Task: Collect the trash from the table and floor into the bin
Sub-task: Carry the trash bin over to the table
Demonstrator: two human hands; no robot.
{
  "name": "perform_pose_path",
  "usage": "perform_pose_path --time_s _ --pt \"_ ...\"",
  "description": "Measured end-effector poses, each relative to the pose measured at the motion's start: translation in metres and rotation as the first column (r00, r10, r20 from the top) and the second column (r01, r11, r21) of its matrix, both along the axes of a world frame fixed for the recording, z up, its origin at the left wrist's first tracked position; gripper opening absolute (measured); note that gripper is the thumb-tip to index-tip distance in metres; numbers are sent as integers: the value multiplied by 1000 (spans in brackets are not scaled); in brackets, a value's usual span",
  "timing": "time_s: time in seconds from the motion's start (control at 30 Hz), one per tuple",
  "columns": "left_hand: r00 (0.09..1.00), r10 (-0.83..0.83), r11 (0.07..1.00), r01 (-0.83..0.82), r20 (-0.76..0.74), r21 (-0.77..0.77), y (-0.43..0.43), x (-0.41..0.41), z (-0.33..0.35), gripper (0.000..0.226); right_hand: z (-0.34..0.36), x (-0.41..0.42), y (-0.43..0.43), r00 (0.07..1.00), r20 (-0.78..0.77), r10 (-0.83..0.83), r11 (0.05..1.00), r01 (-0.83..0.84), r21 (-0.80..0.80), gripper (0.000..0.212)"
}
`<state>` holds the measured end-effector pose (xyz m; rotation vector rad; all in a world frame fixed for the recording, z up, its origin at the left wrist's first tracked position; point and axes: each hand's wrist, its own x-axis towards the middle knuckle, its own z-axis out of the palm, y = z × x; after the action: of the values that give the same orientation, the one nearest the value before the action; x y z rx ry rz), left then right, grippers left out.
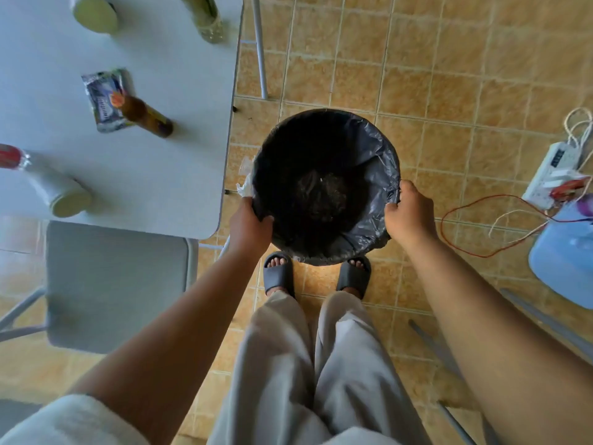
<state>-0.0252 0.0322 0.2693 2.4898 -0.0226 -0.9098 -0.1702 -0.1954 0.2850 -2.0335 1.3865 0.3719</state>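
Note:
A round bin (377, 162) lined with a black bag stands on the tiled floor just in front of my feet. My left hand (248, 224) grips its left rim and my right hand (407, 213) grips its right rim. Dark debris lies at the bin's bottom. On the white table (179, 175) to the left lie a silver snack wrapper (102, 97), a small brown bottle (149, 118), a clear bottle with a red label (48, 183), a pale cup (96, 12) and a clear bottle (205, 17). A crumpled white tissue (245, 186) lies on the floor beside the bin.
A grey chair (115, 284) is tucked under the table's near edge. At the right lie a white power strip (555, 175), red and white cables (465, 248) and a blue plastic container (564, 261). A grey table leg (260, 53) stands behind the bin.

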Motion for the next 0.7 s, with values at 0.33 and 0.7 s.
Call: perform_pose_path --time_s 0.33,0.7 --pt "993 72 993 -62 93 -104 57 -1 161 32 174 16 28 984 92 150 986 -142 -84 43" --pt "938 337 929 -318 79 -192 117 28 195 56 223 91 65 891 162 423 906 -418 -70 24"
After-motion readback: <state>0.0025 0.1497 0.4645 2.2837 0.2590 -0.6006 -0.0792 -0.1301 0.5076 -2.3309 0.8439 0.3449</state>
